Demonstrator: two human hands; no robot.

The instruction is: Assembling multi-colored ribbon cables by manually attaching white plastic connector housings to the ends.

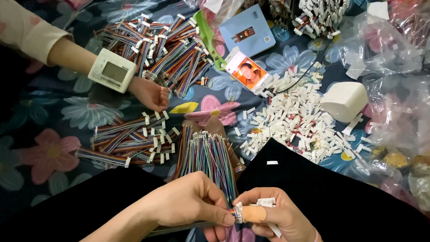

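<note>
My left hand point(188, 201) and my right hand point(273, 217) meet at the bottom centre. Together they pinch one end of a bundle of multicoloured wires point(208, 157), which fans away from me over the floral cloth point(45, 130). My left thumb presses the bundle's end. My right hand, with a plaster on the thumb, holds a small white paper label point(265, 201) against that same end.
Another person's hand point(150, 94) with a wrist monitor point(112, 70) rests by labelled wire bundles point(168, 54); more bundles point(130, 141) lie at the left. Also here: loose white labels point(295, 121), a phone point(247, 71), a blue booklet point(246, 29), a white box point(345, 101), plastic bags point(394, 49).
</note>
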